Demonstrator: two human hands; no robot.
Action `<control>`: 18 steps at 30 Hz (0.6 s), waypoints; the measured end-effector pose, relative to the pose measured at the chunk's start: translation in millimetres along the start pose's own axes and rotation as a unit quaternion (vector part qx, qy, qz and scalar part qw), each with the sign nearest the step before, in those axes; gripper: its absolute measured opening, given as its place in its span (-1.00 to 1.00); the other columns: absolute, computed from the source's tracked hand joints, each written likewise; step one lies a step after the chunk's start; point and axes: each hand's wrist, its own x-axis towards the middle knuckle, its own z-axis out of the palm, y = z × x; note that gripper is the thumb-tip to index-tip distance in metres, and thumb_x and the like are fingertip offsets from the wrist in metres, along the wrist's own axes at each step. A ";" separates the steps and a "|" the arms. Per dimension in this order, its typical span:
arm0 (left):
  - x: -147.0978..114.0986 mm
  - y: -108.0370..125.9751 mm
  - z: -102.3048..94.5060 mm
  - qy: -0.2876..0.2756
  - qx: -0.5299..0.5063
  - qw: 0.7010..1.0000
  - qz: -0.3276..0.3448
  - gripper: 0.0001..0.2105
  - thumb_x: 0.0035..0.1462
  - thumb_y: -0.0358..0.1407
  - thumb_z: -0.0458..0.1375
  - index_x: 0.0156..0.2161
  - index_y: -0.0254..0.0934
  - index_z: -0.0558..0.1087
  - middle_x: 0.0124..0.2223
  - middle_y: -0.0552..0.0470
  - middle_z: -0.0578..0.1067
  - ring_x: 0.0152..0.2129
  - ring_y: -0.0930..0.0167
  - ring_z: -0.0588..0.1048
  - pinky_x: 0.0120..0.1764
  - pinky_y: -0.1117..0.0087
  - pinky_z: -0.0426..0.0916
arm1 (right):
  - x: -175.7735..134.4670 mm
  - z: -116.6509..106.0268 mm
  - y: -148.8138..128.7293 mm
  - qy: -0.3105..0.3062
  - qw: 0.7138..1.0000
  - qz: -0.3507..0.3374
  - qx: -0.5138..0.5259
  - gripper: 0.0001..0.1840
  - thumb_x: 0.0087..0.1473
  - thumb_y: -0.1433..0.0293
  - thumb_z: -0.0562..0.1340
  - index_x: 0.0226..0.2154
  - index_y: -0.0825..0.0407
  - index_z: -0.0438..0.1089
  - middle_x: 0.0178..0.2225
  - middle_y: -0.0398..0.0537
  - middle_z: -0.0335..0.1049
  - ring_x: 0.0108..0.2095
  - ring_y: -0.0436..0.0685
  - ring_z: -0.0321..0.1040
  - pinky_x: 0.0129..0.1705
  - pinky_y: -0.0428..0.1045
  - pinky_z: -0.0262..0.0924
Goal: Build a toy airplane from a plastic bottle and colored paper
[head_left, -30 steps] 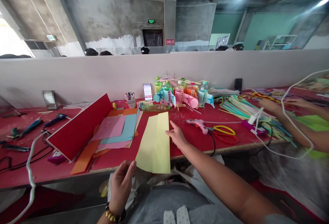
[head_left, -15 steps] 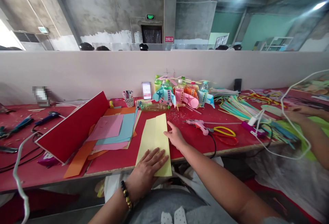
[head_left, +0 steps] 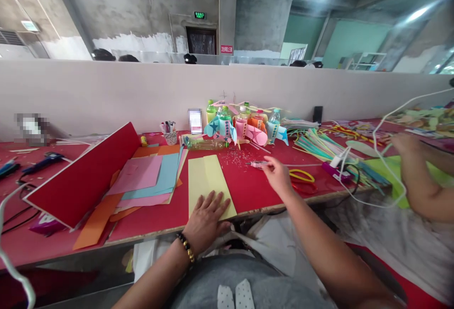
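My left hand (head_left: pixel 208 214) lies flat with fingers spread on a sheet of pale yellow paper (head_left: pixel 205 176), pressing it to the red table near the front edge. A crease line shows along the paper's upper part. To its right, my right hand (head_left: pixel 278 176) is curled round a pink hot glue gun (head_left: pixel 258 164), whose nozzle points left; the hand covers most of its body. Just beyond that hand lie a yellow-handled tool (head_left: pixel 301 175) and a red-handled one (head_left: pixel 304 187).
Left are stacked coloured sheets (head_left: pixel 138 174) and a slanted red board (head_left: pixel 88 176). Behind stand decorated bottle models (head_left: pixel 244 127), a lying clear bottle (head_left: pixel 205 144) and a pen cup (head_left: pixel 170 136). Pipe cleaners (head_left: pixel 319 146), a purple power strip (head_left: pixel 336 172) and another person's arm (head_left: pixel 422 176) are right.
My right hand has left the paper's right edge and moved right onto the glue gun. The yellow paper has turned slightly under my left hand. The camera view has shifted a little.
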 end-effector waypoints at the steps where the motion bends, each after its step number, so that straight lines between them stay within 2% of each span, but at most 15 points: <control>1: 3.7 1.1 1.6 0.008 0.002 1.000 -0.003 -0.45 0.21 -0.08 0.08 0.29 -0.07 0.16 0.32 -0.08 0.18 0.26 0.07 0.10 0.18 -0.11 0.05 | 1.1 -15.8 12.8 0.015 0.999 0.004 -0.031 -0.56 0.09 0.29 0.14 0.00 0.11 0.39 -0.27 0.09 0.52 -0.28 0.23 0.44 -0.18 0.08 0.29; 4: 7.9 0.9 6.5 0.028 0.000 1.000 -0.007 -0.47 0.24 -0.06 0.02 0.29 -0.03 0.15 0.32 -0.06 0.18 0.25 0.07 0.11 0.18 -0.11 0.05 | 1.7 -55.5 50.3 0.023 0.992 0.014 -0.126 -0.56 0.05 0.39 0.11 0.00 0.12 0.39 -0.18 0.15 0.49 -0.19 0.25 0.42 -0.11 0.11 0.26; 6: 6.4 -1.0 9.2 0.036 -0.003 0.999 -0.003 -0.50 0.26 -0.09 0.00 0.29 0.00 0.15 0.32 -0.04 0.18 0.25 0.08 0.11 0.18 -0.10 0.05 | 0.6 -71.7 71.1 -0.019 0.984 0.014 -0.178 -0.58 -0.06 0.49 0.16 -0.09 0.09 0.46 -0.15 0.16 0.49 -0.13 0.27 0.40 -0.08 0.11 0.25; 9: 2.6 -3.4 11.6 0.041 -0.003 0.999 0.003 -0.52 0.27 -0.13 0.00 0.28 0.02 0.15 0.33 -0.02 0.17 0.26 0.10 0.10 0.19 -0.08 0.02 | -0.5 -80.8 91.9 -0.111 0.968 0.003 -0.225 -0.55 -0.20 0.59 0.22 -0.17 0.05 0.52 -0.18 0.13 0.52 -0.15 0.28 0.43 -0.12 0.06 0.28; 14: 1.3 -4.6 12.2 0.031 -0.023 0.999 -0.010 -0.52 0.28 -0.09 -0.03 0.28 0.01 0.14 0.33 0.00 0.15 0.27 0.13 0.06 0.20 -0.08 -0.01 | 5.2 -88.5 103.4 -0.197 0.942 -0.038 -0.267 -0.47 -0.21 0.67 0.17 -0.16 0.01 0.52 -0.10 0.08 0.51 -0.09 0.20 0.44 -0.07 -0.02 0.26; 16: 1.8 -4.9 11.7 0.029 -0.044 0.998 -0.018 -0.51 0.28 -0.07 -0.05 0.29 -0.03 0.15 0.33 -0.02 0.17 0.27 0.14 0.07 0.21 -0.07 -0.02 | 8.8 -97.4 103.9 -0.210 0.934 -0.051 -0.284 -0.45 -0.25 0.69 0.16 -0.19 -0.01 0.53 -0.13 0.05 0.53 -0.13 0.19 0.46 -0.11 -0.04 0.28; 18: 2.5 -4.8 10.5 0.027 -0.068 0.997 -0.025 -0.51 0.29 -0.06 -0.06 0.28 -0.08 0.16 0.32 -0.05 0.19 0.27 0.15 0.08 0.22 -0.06 -0.04 | 11.2 -110.3 104.4 -0.195 0.930 -0.061 -0.306 -0.46 -0.29 0.69 0.17 -0.23 -0.02 0.55 -0.16 0.02 0.54 -0.15 0.18 0.47 -0.13 -0.05 0.29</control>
